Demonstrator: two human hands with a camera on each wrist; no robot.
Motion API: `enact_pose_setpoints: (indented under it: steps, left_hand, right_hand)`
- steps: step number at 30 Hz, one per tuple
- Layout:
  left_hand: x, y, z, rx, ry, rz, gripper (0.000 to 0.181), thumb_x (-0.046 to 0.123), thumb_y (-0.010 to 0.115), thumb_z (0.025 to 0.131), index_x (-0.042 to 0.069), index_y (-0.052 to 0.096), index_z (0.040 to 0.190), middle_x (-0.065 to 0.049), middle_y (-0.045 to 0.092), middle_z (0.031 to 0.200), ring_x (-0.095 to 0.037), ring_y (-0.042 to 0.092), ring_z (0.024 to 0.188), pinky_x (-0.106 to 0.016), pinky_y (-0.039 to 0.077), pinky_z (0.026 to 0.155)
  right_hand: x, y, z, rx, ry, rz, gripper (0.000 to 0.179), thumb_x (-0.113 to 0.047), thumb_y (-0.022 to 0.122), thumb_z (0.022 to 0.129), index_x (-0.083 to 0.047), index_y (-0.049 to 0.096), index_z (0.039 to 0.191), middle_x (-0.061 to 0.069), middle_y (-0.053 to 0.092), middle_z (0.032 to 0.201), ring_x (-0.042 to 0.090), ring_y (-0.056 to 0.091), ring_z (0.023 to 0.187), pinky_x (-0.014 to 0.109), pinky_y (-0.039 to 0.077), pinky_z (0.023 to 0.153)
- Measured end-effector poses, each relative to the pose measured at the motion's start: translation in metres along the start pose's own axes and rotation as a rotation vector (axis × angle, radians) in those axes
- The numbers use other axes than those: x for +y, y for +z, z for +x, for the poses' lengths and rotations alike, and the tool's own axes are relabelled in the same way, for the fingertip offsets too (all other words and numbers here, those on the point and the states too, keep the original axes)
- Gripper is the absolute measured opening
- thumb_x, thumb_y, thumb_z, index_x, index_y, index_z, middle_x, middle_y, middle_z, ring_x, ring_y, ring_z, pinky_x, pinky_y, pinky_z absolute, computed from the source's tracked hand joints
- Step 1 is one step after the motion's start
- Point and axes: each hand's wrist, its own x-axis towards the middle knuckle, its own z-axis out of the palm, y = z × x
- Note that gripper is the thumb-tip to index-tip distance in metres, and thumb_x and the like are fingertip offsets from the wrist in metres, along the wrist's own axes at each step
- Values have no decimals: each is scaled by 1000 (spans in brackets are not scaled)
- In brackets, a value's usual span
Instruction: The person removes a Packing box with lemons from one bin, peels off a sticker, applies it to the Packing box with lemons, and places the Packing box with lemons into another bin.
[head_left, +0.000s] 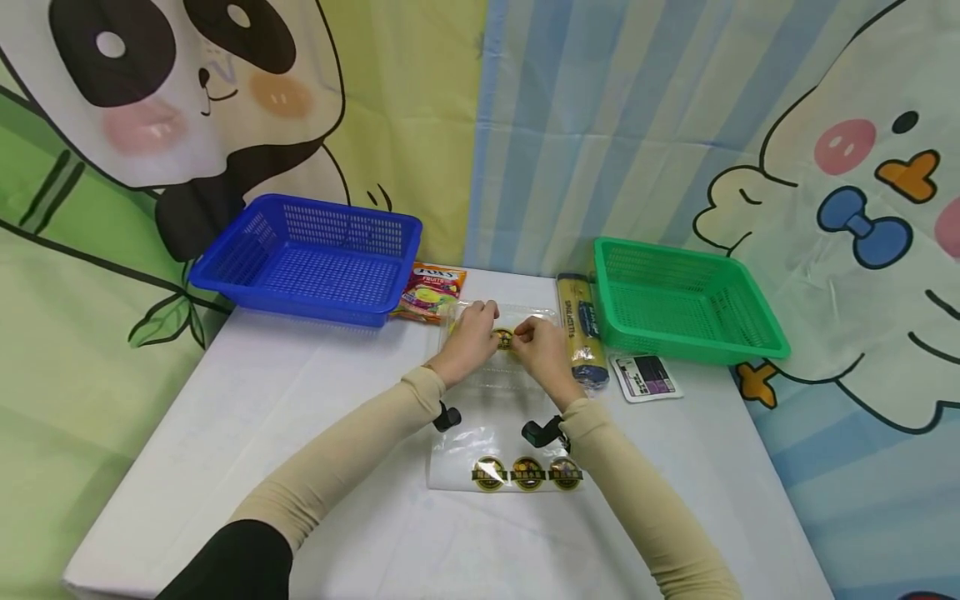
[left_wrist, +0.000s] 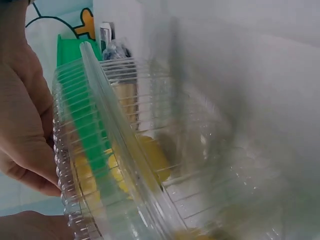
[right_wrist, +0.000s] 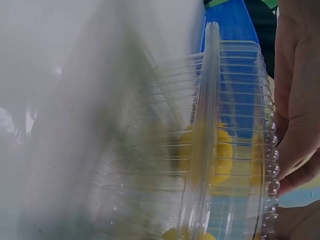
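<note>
Reaches across the tabletop (head_left: 360,517) with both arms; sets the left hand (head_left: 467,337) and the right hand (head_left: 542,346) either side of a round black-and-gold label (head_left: 504,339), over a clear ribbed clamshell container (left_wrist: 125,125); in both, bends the fingers to a narrow curl by the ridged edge, though cannot tell a true pinch from a mere touch; comes at the container from two sides, probably for even control of a light, slippery shell; through the ribs, makes out only yellow shapes (left_wrist: 155,157), too unclear to name; has a clear plastic bag (head_left: 480,433) lying flat below the wrists, with three round labels (head_left: 528,475) at the near end; cannot tell container inside bag from container merely against it; has a Fox's Fruits sweet bag (head_left: 431,293) just beyond the left hand, a spaghetti pack (head_left: 576,321) just right of the right hand, and a small white-and-purple packet (head_left: 647,377) by the green basket (head_left: 690,346), presumably for easy reach; opposite that basket, has a blue basket (head_left: 341,223) at left, likely to free the middle; finds the container directly beneath and between both hands, right at the fingertips.
</note>
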Motion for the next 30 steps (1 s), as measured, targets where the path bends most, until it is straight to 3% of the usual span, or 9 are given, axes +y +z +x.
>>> enact_pose_setpoints:
  steps: [3, 6, 9, 11, 13, 15, 19, 27, 30]
  left_hand:
    - [-2, -2, -4, 29, 39, 53, 26, -2, 69, 90, 0, 64, 115, -17, 65, 108, -33, 63, 101, -43, 56, 87]
    - [-4, -8, -14, 15, 150, 107, 28, 6, 71, 94, 1, 68, 121, -15, 70, 119, -33, 65, 112, -45, 55, 97]
    - [-5, -15, -30, -110, 266, 213, 42, 27, 63, 105, 1, 63, 139, -15, 64, 142, -32, 60, 133, -48, 47, 114]
    - [-7, -18, -41, -236, 300, 306, 60, 44, 49, 110, 2, 50, 153, -15, 48, 160, -30, 46, 149, -49, 33, 125]
    - [-9, -19, -50, -338, 297, 404, 72, 54, 37, 111, 3, 35, 161, -14, 31, 170, -29, 30, 158, -51, 21, 130]
    - [-9, -19, -56, -396, 281, 479, 82, 61, 33, 109, 3, 24, 165, -14, 18, 174, -28, 17, 162, -52, 11, 132]
    - [-7, -17, -59, -404, 269, 578, 92, 71, 33, 104, 3, 22, 165, -13, 17, 174, -27, 17, 162, -53, 6, 133]
    - [-1, -13, -63, -299, 274, 856, 92, 76, 33, 101, 7, 35, 162, -9, 32, 170, -29, 31, 158, -65, 5, 129]
    - [-2, -13, -66, -276, 257, 816, 95, 75, 37, 101, 3, 33, 162, -15, 30, 170, -34, 25, 159, -67, 5, 128]
  right_hand:
    - [2, 3, -3, 57, -56, -19, 8, -1, 70, 91, 1, 73, 98, 15, 75, 90, 28, 70, 80, 38, 59, 70]
    - [5, 7, -12, 167, -193, -59, 9, 3, 68, 91, 5, 71, 100, 19, 71, 94, 33, 67, 85, 42, 57, 75]
    - [8, 11, -25, 234, -378, -141, 18, 2, 65, 96, 6, 71, 112, 22, 71, 105, 38, 69, 98, 48, 58, 85]
    - [10, 12, -34, 209, -460, -212, 27, -3, 61, 100, 5, 70, 125, 23, 72, 120, 41, 68, 114, 54, 56, 97]
    - [12, 13, -41, 140, -490, -271, 35, -9, 56, 105, 2, 65, 137, 20, 68, 136, 40, 61, 131, 59, 47, 112]
    - [14, 14, -45, 45, -458, -320, 42, -18, 49, 109, -2, 59, 146, 15, 60, 149, 37, 49, 146, 62, 32, 123]
    - [18, 14, -48, -58, -352, -406, 48, -33, 36, 114, -13, 50, 155, 3, 48, 160, 31, 33, 157, 60, 13, 130]
    - [16, 17, -56, 21, -207, -483, 55, -46, 34, 111, -16, 57, 150, 3, 50, 159, 33, 30, 158, 57, 5, 131]
    - [16, 16, -55, 43, -162, -409, 58, -47, 37, 110, -9, 58, 149, 13, 44, 163, 37, 25, 159, 57, 6, 132]
